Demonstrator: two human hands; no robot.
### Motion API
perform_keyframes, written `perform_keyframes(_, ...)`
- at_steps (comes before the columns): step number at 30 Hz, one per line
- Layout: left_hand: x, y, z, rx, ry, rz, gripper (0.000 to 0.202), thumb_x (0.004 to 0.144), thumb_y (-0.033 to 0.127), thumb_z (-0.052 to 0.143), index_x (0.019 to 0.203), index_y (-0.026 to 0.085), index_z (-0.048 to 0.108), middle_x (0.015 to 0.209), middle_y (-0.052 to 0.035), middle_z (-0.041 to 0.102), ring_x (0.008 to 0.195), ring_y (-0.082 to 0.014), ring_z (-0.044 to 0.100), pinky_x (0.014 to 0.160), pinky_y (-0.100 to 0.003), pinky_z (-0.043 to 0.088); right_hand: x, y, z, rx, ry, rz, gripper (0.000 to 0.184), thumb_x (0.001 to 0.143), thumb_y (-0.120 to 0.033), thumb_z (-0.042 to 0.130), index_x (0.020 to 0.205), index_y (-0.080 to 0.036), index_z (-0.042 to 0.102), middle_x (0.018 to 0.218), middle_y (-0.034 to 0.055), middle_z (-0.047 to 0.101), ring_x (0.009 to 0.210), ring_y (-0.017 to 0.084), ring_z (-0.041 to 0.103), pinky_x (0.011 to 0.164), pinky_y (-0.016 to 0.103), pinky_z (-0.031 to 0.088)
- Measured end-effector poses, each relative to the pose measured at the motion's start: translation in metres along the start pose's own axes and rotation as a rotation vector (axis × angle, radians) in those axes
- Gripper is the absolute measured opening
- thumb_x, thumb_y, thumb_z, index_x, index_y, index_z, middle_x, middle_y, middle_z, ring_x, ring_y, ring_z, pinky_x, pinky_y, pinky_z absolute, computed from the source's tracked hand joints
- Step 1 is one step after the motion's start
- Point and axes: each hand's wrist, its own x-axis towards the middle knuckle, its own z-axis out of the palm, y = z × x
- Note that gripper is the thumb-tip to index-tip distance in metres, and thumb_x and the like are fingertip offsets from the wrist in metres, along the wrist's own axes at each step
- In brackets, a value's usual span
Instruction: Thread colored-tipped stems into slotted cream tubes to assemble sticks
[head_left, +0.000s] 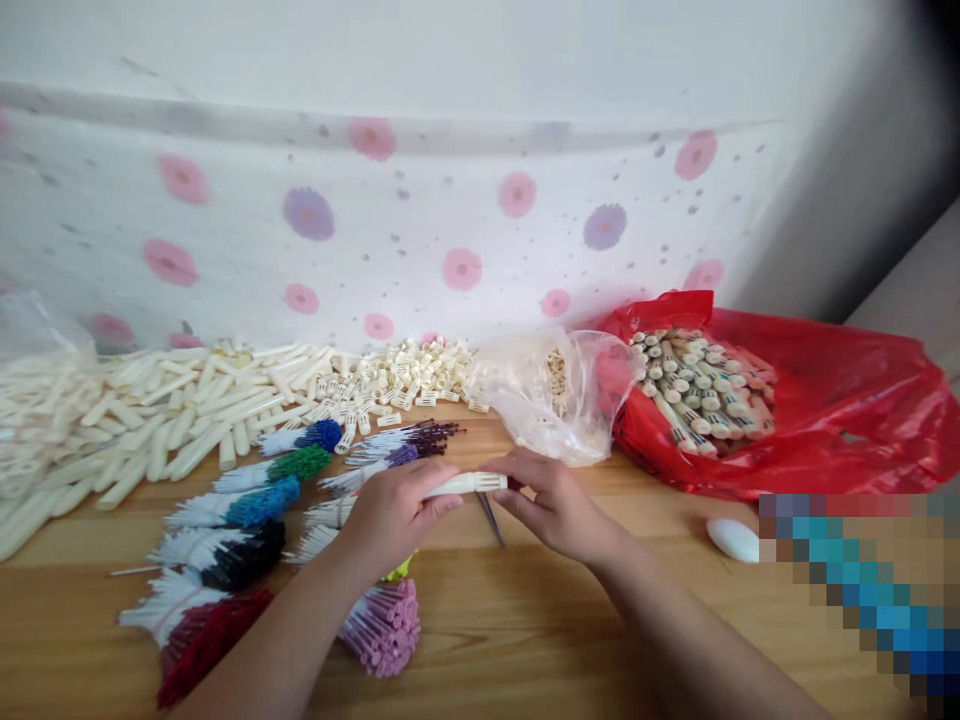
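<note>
My left hand (pixel 394 512) is closed around a cream plastic pen barrel (pixel 466 484), held level above the wooden table (pixel 525 640). My right hand (pixel 551 505) pinches the barrel's right end, where a small ribbed cream cap sits. A thin dark refill (pixel 491 520) lies on the table just below the hands. Bundles of coloured pen refills lie to the left: blue (pixel 259 503), green (pixel 300 463), black (pixel 240 558), red (pixel 202 645), purple (pixel 409 442) and pink (pixel 386 625).
A heap of cream barrels (pixel 150 410) and small ribbed caps (pixel 397 375) lines the back by a flowered cloth wall. A clear bag (pixel 559 395) and a red bag of finished pens (pixel 705 390) sit at right. A white oval object (pixel 733 540) lies near the right edge.
</note>
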Motion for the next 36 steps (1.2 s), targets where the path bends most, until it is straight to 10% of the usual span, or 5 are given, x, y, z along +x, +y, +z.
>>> perform_keyframes(9, 0.0, 0.007, -0.004, 0.033, -0.092, 0.041, 0.026, 0.089, 0.037, 0.05, 0.099, 0.019, 0.066, 0.09, -0.0032, 0.071, 0.081, -0.0174, 0.065, 0.068, -0.025, 0.044, -0.001, 0.009, -0.008, 0.213, -0.226, 0.187, 0.024, 0.09, -0.034, 0.05, 0.096, -0.015, 0.062, 0.076, 0.0012, 0.055, 0.068, 0.012, 0.048, 0.061, 0.023, 0.039)
perform_keyframes(25, -0.015, 0.048, -0.021, -0.03, -0.137, -0.195, 0.024, 0.082, 0.039, 0.058, 0.085, 0.019, 0.07, 0.075, 0.0018, 0.068, 0.068, -0.0131, 0.059, 0.063, -0.021, 0.041, -0.008, -0.015, 0.02, 0.306, -0.055, 0.07, 0.022, 0.077, -0.028, 0.066, 0.096, -0.017, 0.068, 0.085, 0.0043, 0.07, 0.074, 0.016, 0.064, 0.066, 0.027, 0.049)
perform_keyframes(31, -0.069, 0.064, -0.074, -0.111, -0.094, -0.433, 0.048, 0.083, 0.04, 0.044, 0.118, 0.009, 0.055, 0.112, 0.0003, 0.06, 0.093, -0.0141, 0.058, 0.082, -0.027, 0.043, -0.01, -0.02, 0.029, 0.229, 0.044, 0.006, 0.016, 0.077, -0.027, 0.064, 0.09, -0.018, 0.068, 0.084, 0.0027, 0.07, 0.07, 0.014, 0.063, 0.063, 0.026, 0.049)
perform_keyframes(36, -0.173, 0.056, -0.134, 0.052, 0.168, -0.823, 0.037, 0.084, 0.043, 0.047, 0.098, 0.011, 0.058, 0.083, 0.01, 0.062, 0.085, -0.0084, 0.054, 0.084, -0.023, 0.041, -0.008, 0.004, 0.023, 0.173, 0.289, 0.164, 0.02, 0.073, -0.031, 0.068, 0.086, -0.016, 0.067, 0.075, 0.0016, 0.068, 0.063, 0.013, 0.059, 0.057, 0.025, 0.046)
